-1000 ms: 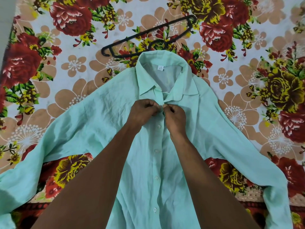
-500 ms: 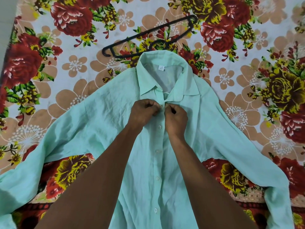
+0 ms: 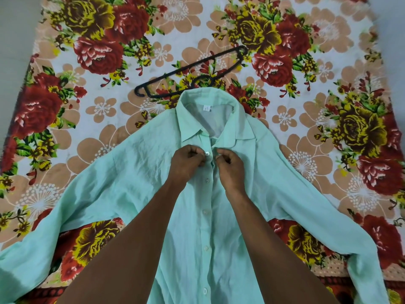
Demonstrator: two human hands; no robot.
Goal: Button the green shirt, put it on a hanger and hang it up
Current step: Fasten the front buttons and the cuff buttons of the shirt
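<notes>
top button held at the placket of the green shirt

the left hand (image 3: 187, 160) is curled, and the left edge of the shirt front is pinched between its thumb and fingertips just beside a white button (image 3: 206, 153), which is seen bare and face up at the hand's inner side. the right hand (image 3: 230, 162) is curled likewise, and the opposite edge of the front is pinched in its fingers. the two hands are held close together, with a narrow gap between them; whether the button has been passed through its hole cannot be told. both forearms are stretched forward over the lower part of the garment.

the green shirt (image 3: 131, 172) is laid flat, front up, on a floral bedsheet (image 3: 98, 51), with its collar (image 3: 210, 115) pointed away from the person and spread wide. a small white label (image 3: 206, 108) is seen inside the neck. below the hands a row of further buttons is seen down the middle of the front. the sleeves are spread out to either side, toward the lower corners of the view.

a black hanger (image 3: 197, 72) is laid on the sheet just beyond the collar, tilted, with its hook end curled close to the collar's rim.
</notes>
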